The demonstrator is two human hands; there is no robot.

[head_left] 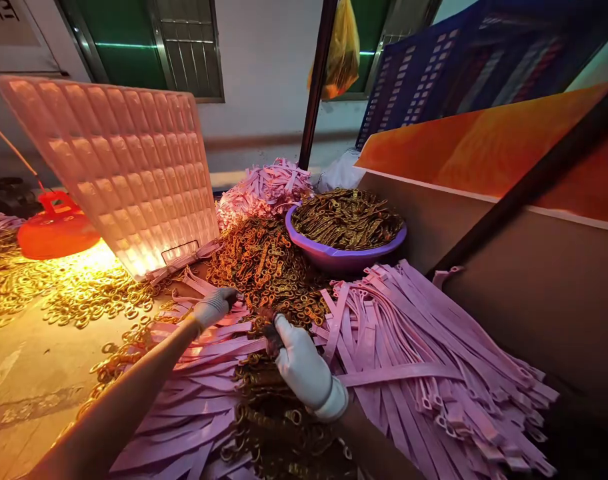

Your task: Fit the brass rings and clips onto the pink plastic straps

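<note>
Both my hands wear white gloves. My left hand (214, 306) reaches forward to the edge of a heap of small brass-coloured metal rings and links (264, 267), its fingers curled shut; what they hold is hidden. My right hand (301, 363) is closed in a pinch on a cluster of the same metal pieces at the heap's near side. Pink plastic strips (414, 347) lie in a thick pile to the right of my hands and under my left forearm.
A purple basin (344, 257) full of metal pieces stands behind the heap. A pink moulded tray (129, 167) leans at the left over a lit red lamp (57, 230). More pink strips (269, 187) lie at the back. A brown board (509, 267) walls the right.
</note>
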